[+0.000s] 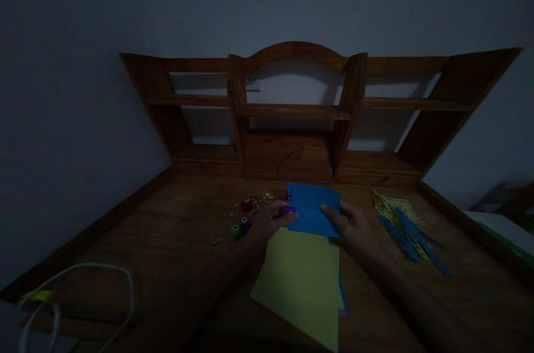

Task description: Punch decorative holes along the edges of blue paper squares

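Note:
My left hand is closed around a small purple craft punch, set at the left edge of a blue sheet of paper. Several cut-out holes run along that edge above the punch. At the sheet's right side, my right hand pinches it, thumb on top and fingers behind. Below lies yellow paper, with blue paper peeking out from under it. To the left of my left hand stand a red punch, a green punch and a dark purple punch.
Small yellow paper bits are scattered near the punches. Punched yellow strips and blue strips lie in a pile at the right. A wooden shelf unit stands at the back of the desk. A white cable loops at the lower left.

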Demonstrator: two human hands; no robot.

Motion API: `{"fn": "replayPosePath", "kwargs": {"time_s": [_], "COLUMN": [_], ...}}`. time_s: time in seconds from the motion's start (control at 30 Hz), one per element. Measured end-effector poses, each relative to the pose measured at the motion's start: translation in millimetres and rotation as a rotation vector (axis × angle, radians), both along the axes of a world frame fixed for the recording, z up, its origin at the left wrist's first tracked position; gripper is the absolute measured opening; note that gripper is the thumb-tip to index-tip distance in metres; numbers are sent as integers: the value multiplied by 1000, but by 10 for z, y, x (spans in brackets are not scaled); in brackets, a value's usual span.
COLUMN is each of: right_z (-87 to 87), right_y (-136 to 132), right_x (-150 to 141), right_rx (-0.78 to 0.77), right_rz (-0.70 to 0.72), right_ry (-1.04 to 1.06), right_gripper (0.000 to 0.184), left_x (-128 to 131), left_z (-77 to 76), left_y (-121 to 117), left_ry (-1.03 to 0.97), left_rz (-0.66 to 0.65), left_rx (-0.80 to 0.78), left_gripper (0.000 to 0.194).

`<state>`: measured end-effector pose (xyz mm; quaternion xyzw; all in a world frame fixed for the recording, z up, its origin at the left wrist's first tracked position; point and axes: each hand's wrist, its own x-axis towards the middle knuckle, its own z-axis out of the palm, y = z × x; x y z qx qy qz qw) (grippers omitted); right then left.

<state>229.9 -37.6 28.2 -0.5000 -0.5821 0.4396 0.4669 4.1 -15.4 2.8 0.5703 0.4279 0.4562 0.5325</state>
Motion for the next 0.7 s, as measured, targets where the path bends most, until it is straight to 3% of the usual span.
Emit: {"fn": "replayPosePath", "kwargs": {"time_s": [0.4,0.7], "right_z": [-30,-57], "right_y": [27,51], "right_x": [1,13], "right_rx": [-37,-3], "right_rz": [-20,-9], "right_ry": [19,26], "right_gripper": [38,38], "left_x": [-8,-17], "left_z": [21,-94], "left_y": [2,72], "left_ry": [-13,43], "left_rz": [-25,-106], "left_rx": [2,41], "left_gripper": [28,35]}}
